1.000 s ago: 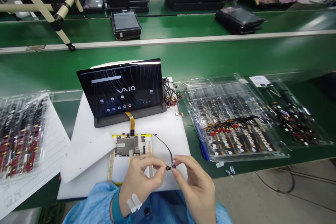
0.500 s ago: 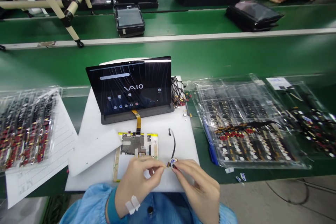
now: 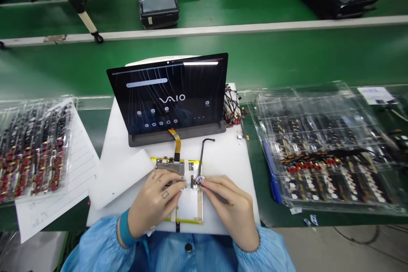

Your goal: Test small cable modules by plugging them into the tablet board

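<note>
A black flex cable (image 3: 202, 158) with a blue-and-white sticker (image 3: 200, 179) at its near end is pinched between the fingertips of my right hand (image 3: 231, 206). That end is over the right side of the circuit board (image 3: 168, 166), and the cable's free end bends out to the upper right. My left hand (image 3: 156, 199) rests over the board, thumb and forefinger pressed together; what they grip, if anything, is hidden. Below the board lies a silvery battery panel (image 3: 189, 208) with yellow edges. An orange ribbon cable (image 3: 176, 142) links the board to a lit tablet screen (image 3: 168, 97) propped upright behind it.
All this stands on a white foam mat (image 3: 236, 157). Clear trays of cables (image 3: 325, 148) lie to the right, beside a blue strip (image 3: 272, 178). More trayed parts (image 3: 38, 153) and printed paper (image 3: 76, 153) are at left. A cable bundle (image 3: 234, 106) sits by the screen.
Both hands have moved up and left onto the board with the flex cable. My left fingers have come off the cable and now touch the board area. The camera view has shifted downward.
</note>
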The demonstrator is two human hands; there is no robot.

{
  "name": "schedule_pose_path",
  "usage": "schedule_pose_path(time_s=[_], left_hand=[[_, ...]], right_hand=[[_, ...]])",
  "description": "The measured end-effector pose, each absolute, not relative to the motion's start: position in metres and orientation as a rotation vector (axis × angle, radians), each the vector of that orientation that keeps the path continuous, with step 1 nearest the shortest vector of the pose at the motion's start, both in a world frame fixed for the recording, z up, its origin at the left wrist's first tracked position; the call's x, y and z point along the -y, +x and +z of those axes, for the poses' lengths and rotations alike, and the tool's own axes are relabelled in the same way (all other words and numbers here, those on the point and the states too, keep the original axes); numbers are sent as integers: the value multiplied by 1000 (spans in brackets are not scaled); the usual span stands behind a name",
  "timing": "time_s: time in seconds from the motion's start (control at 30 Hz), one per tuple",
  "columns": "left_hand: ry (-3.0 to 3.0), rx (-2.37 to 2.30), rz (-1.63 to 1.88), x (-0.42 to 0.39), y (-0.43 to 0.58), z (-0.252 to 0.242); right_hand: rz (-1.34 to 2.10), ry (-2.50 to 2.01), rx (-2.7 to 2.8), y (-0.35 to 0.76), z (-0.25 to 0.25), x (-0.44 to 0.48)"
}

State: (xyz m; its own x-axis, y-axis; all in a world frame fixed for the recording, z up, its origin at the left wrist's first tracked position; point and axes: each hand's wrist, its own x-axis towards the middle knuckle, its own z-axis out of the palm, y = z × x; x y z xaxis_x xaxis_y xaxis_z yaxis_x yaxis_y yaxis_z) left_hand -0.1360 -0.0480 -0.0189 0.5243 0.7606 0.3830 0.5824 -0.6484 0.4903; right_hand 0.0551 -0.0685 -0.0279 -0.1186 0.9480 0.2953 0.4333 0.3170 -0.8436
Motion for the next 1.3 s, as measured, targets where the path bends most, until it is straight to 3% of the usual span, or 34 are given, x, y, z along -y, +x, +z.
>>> schedule_pose_path(time_s=[1.3], left_hand=[[2818,-1064,555,49,-124,-9]], right_hand=[[810,-1283,1655,59,-25,66]])
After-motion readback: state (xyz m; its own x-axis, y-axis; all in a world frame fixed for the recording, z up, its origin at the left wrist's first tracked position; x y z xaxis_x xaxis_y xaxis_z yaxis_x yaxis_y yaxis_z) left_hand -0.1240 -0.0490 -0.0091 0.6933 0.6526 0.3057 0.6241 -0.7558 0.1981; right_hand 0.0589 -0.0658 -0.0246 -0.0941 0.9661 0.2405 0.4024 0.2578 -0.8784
